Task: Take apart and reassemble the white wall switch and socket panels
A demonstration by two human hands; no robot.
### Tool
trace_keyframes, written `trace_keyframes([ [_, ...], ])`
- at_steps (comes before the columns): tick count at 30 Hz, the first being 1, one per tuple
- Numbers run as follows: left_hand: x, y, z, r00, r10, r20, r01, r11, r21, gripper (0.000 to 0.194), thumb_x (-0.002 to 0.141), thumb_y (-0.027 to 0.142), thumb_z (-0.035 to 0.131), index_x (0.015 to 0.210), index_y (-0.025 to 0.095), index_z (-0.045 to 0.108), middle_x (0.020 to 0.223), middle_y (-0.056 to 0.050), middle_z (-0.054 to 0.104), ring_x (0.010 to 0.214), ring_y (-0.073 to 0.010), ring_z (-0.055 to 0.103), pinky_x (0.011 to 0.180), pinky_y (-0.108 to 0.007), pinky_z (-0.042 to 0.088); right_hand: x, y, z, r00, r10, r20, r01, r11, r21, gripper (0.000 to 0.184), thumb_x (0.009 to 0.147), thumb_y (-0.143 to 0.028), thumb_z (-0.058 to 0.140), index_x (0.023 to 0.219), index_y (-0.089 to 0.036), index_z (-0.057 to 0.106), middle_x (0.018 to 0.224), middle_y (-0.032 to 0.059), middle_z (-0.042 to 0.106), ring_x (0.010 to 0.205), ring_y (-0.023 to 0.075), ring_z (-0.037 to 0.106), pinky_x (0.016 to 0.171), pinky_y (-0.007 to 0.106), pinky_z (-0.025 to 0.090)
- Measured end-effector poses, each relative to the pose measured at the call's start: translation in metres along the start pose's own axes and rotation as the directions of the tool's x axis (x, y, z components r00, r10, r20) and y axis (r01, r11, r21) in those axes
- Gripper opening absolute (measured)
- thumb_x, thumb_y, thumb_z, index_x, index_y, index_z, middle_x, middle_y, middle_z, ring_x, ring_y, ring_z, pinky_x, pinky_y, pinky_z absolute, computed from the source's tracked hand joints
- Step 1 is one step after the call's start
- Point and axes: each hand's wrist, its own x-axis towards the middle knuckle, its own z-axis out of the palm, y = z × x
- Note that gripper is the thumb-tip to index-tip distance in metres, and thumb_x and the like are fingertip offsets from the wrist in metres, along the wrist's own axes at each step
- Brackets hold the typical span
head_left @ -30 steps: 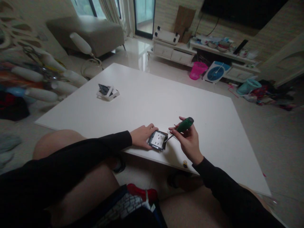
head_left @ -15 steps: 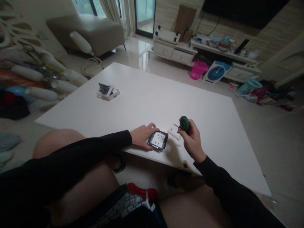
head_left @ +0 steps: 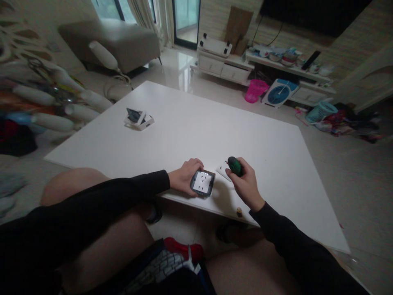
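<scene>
My left hand (head_left: 183, 178) is curled round the left side of a wall socket module (head_left: 202, 183), a white face in a dark frame, tipped up a little off the white table (head_left: 184, 131) near its front edge. My right hand (head_left: 245, 186) is closed on a green-handled screwdriver (head_left: 235, 165), handle end pointing up and away; its shaft is hidden. A small white cover piece (head_left: 222, 171) lies flat on the table between the socket and my right hand.
A small white box with a dark part in it (head_left: 138, 119) sits at the table's far left. A tiny yellow and dark item (head_left: 238, 212) lies at the front edge. A pink basket (head_left: 254, 90), fan (head_left: 278, 94) and TV cabinet stand beyond.
My right hand swung the screwdriver away from the socket and lowered it toward the table by the white piece. My left hand tilted the socket up slightly.
</scene>
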Motion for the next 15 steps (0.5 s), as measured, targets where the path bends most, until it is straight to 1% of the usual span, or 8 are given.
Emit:
trace_keyframes([
  [3, 0.000, 0.003, -0.003, 1.000, 0.010, -0.015, -0.010, 1.000, -0.015, 0.080, 0.055, 0.054, 0.087, 0.116, 0.021, 0.046, 0.124, -0.013, 0.054, 0.114, -0.0316, 0.049, 0.099, -0.049, 0.043, -0.001, 0.000, 0.000, 1.000, 0.012, 0.024, -0.010, 0.999, -0.047, 0.009, 0.083, -0.028, 0.070, 0.082, -0.022, 0.064, 0.077, -0.0011, 0.063, 0.074, 0.0184, 0.055, 0.070, 0.032, 0.042],
  [8, 0.001, 0.006, -0.007, 0.999, 0.014, -0.042, -0.016, 0.999, -0.038, 0.078, 0.057, 0.055, 0.086, 0.116, 0.021, 0.047, 0.116, -0.010, 0.056, 0.106, -0.0287, 0.051, 0.095, -0.047, 0.044, -0.001, 0.004, 0.002, 0.996, 0.076, 0.041, -0.073, 0.995, -0.068, 0.014, 0.086, -0.033, 0.067, 0.080, -0.021, 0.067, 0.074, 0.0001, 0.065, 0.071, 0.0187, 0.055, 0.069, 0.033, 0.042],
  [12, 0.000, 0.010, -0.009, 0.996, -0.005, -0.091, 0.001, 0.999, -0.049, 0.075, 0.061, 0.055, 0.083, 0.116, 0.019, 0.047, 0.112, -0.010, 0.056, 0.102, -0.0271, 0.053, 0.092, -0.046, 0.046, 0.000, 0.011, 0.005, 0.984, 0.106, 0.144, -0.094, 0.992, -0.087, 0.014, 0.085, -0.033, 0.068, 0.081, -0.020, 0.068, 0.079, 0.0010, 0.067, 0.074, 0.0195, 0.058, 0.073, 0.034, 0.045],
  [15, -0.002, 0.011, -0.008, 0.990, -0.013, -0.139, 0.005, 0.998, -0.058, 0.075, 0.062, 0.054, 0.082, 0.118, 0.019, 0.046, 0.114, -0.010, 0.056, 0.103, -0.0268, 0.053, 0.093, -0.046, 0.048, -0.001, 0.018, 0.010, 0.973, 0.156, 0.172, -0.147, 0.987, -0.066, 0.016, 0.083, -0.035, 0.070, 0.086, -0.020, 0.069, 0.084, 0.0020, 0.069, 0.079, 0.0210, 0.061, 0.077, 0.036, 0.047],
])
